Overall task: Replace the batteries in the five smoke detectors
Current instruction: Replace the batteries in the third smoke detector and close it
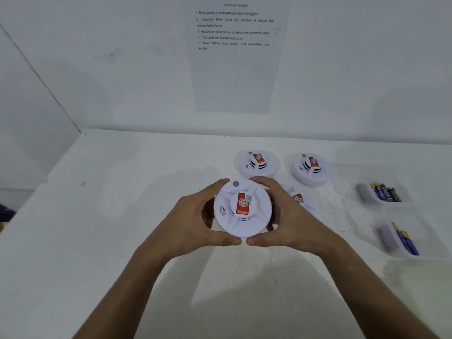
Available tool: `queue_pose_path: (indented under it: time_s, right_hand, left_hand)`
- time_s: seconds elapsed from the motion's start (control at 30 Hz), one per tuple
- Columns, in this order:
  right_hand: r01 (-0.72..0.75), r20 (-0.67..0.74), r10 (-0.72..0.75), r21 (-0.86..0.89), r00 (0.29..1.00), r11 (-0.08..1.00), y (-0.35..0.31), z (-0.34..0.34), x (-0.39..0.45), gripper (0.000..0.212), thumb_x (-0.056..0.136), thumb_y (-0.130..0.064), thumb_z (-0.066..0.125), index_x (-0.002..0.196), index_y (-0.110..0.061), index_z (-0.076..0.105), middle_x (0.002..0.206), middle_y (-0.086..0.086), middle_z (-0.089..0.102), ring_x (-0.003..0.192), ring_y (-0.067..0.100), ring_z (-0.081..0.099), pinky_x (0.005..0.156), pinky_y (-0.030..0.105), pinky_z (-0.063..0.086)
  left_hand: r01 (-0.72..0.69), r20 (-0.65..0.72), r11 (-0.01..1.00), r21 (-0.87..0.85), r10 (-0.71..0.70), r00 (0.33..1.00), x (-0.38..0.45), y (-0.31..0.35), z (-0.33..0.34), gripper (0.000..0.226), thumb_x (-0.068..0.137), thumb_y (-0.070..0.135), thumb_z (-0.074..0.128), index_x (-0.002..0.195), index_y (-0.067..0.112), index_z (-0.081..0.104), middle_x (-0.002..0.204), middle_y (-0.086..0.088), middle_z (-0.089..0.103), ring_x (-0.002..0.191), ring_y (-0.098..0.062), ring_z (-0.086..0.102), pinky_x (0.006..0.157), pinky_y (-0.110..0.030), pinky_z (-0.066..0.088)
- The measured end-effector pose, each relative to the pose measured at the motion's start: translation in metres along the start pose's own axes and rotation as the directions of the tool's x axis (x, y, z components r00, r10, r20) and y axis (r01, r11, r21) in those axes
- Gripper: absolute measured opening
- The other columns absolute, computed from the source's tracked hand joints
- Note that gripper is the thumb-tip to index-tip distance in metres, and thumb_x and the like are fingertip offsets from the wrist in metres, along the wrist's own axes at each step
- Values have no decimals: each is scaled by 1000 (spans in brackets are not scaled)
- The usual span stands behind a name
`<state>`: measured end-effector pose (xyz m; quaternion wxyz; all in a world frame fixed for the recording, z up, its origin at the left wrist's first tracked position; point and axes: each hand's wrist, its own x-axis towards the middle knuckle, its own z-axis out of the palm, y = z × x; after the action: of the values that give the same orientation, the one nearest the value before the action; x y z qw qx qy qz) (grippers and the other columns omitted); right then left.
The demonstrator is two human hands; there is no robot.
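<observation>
I have one smoke detector (242, 209) held face-up above the bench (97, 241), my left hand (193, 221) and right hand (281, 216) curled round its rim from either side. Three more detectors lie beyond; batteries (384, 193) wait in trays at right. My worry: twisting the cover off with this shallow edge grip could let it slip and drop onto the detector (299, 199) just behind my right hand

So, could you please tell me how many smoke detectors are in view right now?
4. One held detector is gripped between both hands; one partly hidden detector lies behind the right hand; two far detectors sit side by side on the table. A fifth may be out of view.
</observation>
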<state>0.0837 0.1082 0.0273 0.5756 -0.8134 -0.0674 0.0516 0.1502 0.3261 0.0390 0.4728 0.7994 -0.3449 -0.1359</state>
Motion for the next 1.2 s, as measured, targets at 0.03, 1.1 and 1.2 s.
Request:
queue_pose_path:
  time_s: [0.03,1.1,1.2]
  right_hand:
    - [4,-2,-4,-1,1000,1000,0,0,2,95,68,-6,89,142,-29,35,132,-18,54,125,9,54,85,27,57]
    - [-238,-91,220,-389,971,890,39,20,182,89,58,-21,93,136,-11,51,131,6,58,118,26,56,99,42,49]
    - [-229,-87,212,-396,973,889,38,20,180,90,62,-22,91,141,-11,47,138,7,54,125,29,53,103,44,47]
  left_hand:
    - [0,-4,1000,2,0,1000,1,-1,-1,86,61,28,91,133,43,46,103,19,65,71,-6,53,61,-14,46]
    - [319,-125,875,364,-293,948,96,-107,-56,83,45,64,72,109,12,69,105,-5,70,98,-23,63,86,-21,38]
    - [332,-95,858,392,-321,942,99,-108,-58,81,49,65,74,112,14,66,108,-4,67,105,-25,61,95,-30,43]
